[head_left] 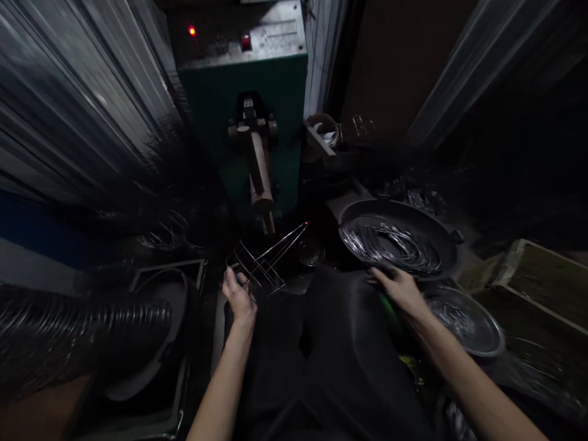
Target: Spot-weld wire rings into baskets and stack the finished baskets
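My left hand (241,295) is closed on a wire rack (261,262), a small grid of thin metal rods. Two longer rods run from its grid up to the right and meet at a tip that glows red. That tip sits below and right of the clamp-like electrodes (260,165) of a green machine (202,104). To the right, my right hand (399,293) is just below the near rim of a large dark pan (441,236) holding bent wire pieces (390,248). Its fingers look pinched together; whatever is between them is hidden in the dark.
A steel bowl (493,349) with small metal pieces stands at right, near a greenish crate (542,275). At left, stacked wire rings (92,318) lie against a black round tub (179,355). Dark cloth (331,355) covers my lap. The machine's panel shows a red light (192,31).
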Demonstrator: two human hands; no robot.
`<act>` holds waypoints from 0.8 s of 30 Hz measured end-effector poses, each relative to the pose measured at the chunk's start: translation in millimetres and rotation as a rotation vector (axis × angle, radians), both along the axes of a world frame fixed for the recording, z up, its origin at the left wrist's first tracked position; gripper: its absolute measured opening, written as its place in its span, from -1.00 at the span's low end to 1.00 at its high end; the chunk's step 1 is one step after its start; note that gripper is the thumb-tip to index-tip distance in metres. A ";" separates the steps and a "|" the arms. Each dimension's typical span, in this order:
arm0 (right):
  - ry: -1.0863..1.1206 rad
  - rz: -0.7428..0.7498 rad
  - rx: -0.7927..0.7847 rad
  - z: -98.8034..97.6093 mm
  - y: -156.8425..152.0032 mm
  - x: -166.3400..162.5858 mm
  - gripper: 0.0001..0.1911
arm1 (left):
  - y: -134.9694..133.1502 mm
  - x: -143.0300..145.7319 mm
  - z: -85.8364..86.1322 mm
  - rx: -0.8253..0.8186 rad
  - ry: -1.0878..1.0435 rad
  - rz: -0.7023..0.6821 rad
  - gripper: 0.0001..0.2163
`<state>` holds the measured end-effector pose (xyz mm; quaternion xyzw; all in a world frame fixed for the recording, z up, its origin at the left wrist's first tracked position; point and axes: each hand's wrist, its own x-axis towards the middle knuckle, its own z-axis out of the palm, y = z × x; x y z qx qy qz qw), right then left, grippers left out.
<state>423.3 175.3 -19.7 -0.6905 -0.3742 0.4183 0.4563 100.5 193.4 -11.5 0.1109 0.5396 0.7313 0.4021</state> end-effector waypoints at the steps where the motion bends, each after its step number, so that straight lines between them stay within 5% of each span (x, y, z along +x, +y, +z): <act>1: 0.119 0.079 0.021 9.6 8.9 -26.1 -0.58 | -0.2 -1.4 -0.4 0.013 0.017 -0.002 -0.63; 5: 0.377 0.197 0.039 34.8 40.5 -110.7 -0.59 | 0.6 -7.6 -0.9 0.053 0.076 -0.008 -0.63; 9: 0.451 0.208 0.024 40.8 60.7 -153.6 -0.62 | 2.9 -14.5 -2.4 0.025 0.061 0.004 -0.63; 24: 0.772 0.112 -0.118 51.6 67.4 -193.3 -0.69 | 11.9 -25.8 -7.0 0.016 0.114 0.026 -0.66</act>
